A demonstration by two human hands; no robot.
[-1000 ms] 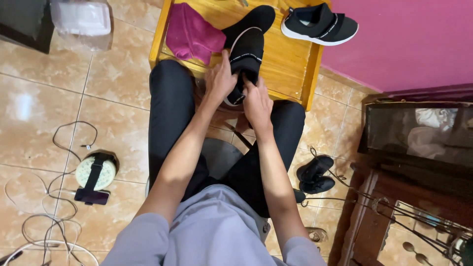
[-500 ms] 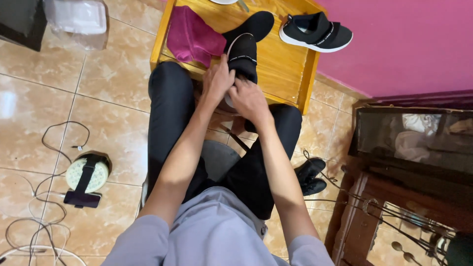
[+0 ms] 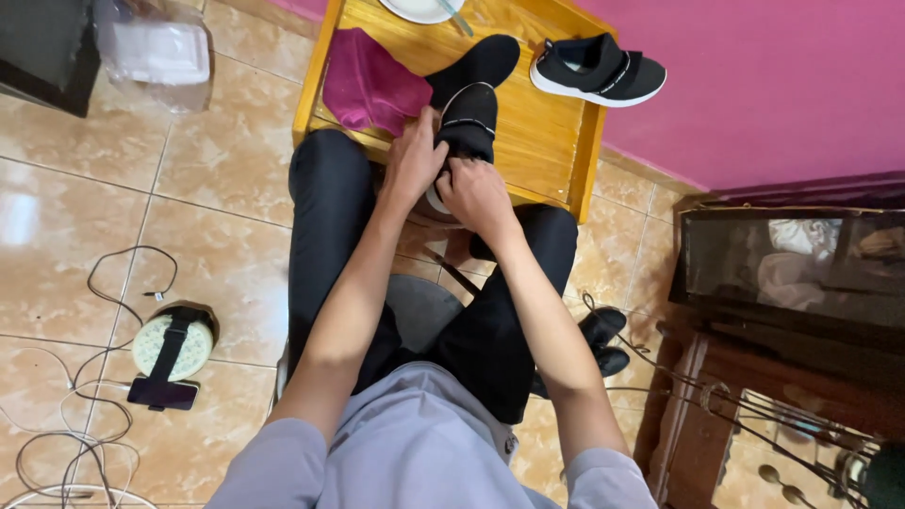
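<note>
I sit in front of a low wooden table (image 3: 551,123). A black slip-on shoe with a white sole (image 3: 468,121) rests at the table's near edge. My left hand (image 3: 413,160) grips its left side near the heel. My right hand (image 3: 474,193) holds the heel end from the right, fingers curled over it. A black sock or insole (image 3: 481,61) lies just beyond the shoe. The matching black shoe (image 3: 598,71) lies on its own at the table's far right. A magenta cloth (image 3: 372,85) is bunched on the table left of my hands.
A white plate (image 3: 421,9) sits at the table's far edge. On the tiled floor to the left lie a round pale device with a strap (image 3: 172,344), a phone (image 3: 162,393) and cables. Dark shoes (image 3: 601,335) and a glass-fronted wooden cabinet (image 3: 792,273) stand right.
My hands have stayed on the shoe, with the right hand shifting a little over the heel. The camera view has drifted slightly toward the table.
</note>
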